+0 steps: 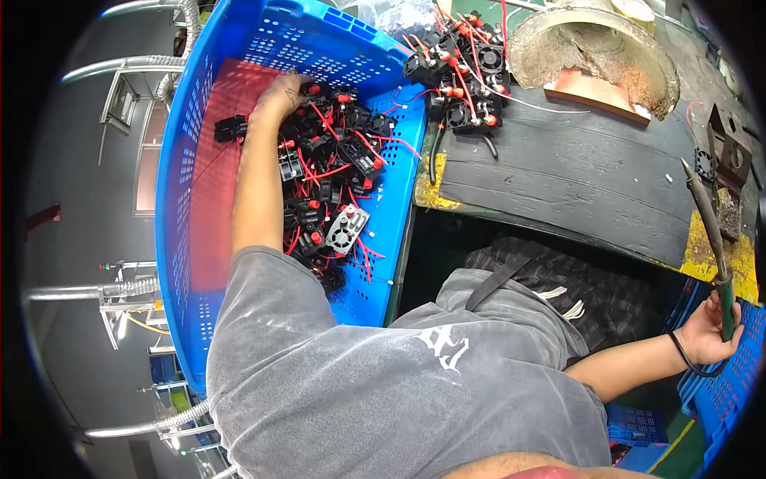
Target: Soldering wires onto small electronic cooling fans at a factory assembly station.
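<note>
In my right hand (710, 331) is a soldering iron (712, 231) with a green handle, its long dark tip pointing up and away over the bench edge; the fingers wrap round the handle. My left arm reaches into a large blue plastic crate (179, 231). At the crate's far part, my left hand (281, 94) rests against a heap of small black cooling-fan assemblies (319, 144) with red wires and red caps. Its fingertips are partly hidden, so a hold on any part cannot be made out. One assembly with a silver plate (348, 230) lies near the heap's closer end.
On the bench (558, 176) to the right sits another pile of fan assemblies (471, 72). A crusted, bowl-like hood (594, 52) stands behind a copper-coloured block (598, 96). A rusty metal stand (728, 160) is at the far right. Blue crates (738, 375) stand below my right hand.
</note>
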The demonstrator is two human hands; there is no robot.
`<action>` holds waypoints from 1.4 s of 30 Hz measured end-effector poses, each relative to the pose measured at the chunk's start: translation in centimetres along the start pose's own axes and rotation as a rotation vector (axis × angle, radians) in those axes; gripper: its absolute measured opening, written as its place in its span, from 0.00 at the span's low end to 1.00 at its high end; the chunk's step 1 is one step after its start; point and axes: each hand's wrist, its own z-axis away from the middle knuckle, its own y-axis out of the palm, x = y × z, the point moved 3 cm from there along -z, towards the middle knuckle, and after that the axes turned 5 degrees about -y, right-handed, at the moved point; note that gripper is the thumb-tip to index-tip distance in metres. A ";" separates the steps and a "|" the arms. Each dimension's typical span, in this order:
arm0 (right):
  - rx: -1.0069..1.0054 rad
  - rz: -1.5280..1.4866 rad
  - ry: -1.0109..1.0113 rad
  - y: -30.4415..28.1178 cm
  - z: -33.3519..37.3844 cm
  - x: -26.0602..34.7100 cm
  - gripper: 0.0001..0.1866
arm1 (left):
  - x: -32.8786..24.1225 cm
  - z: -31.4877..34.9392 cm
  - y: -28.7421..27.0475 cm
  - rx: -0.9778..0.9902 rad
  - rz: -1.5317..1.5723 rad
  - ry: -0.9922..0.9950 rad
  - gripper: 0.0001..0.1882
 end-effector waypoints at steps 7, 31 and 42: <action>0.002 -0.007 -0.007 -0.2 -0.1 0.0 0.25 | -0.4 0.6 -0.9 -0.180 -0.123 0.091 0.22; 0.077 -0.048 0.065 -0.3 -0.2 0.1 0.24 | -7.0 13.1 -10.4 -0.731 0.627 0.008 0.16; -0.024 0.005 0.006 2.0 1.3 -0.3 0.25 | -24.0 15.7 -11.6 -0.694 0.739 0.647 0.19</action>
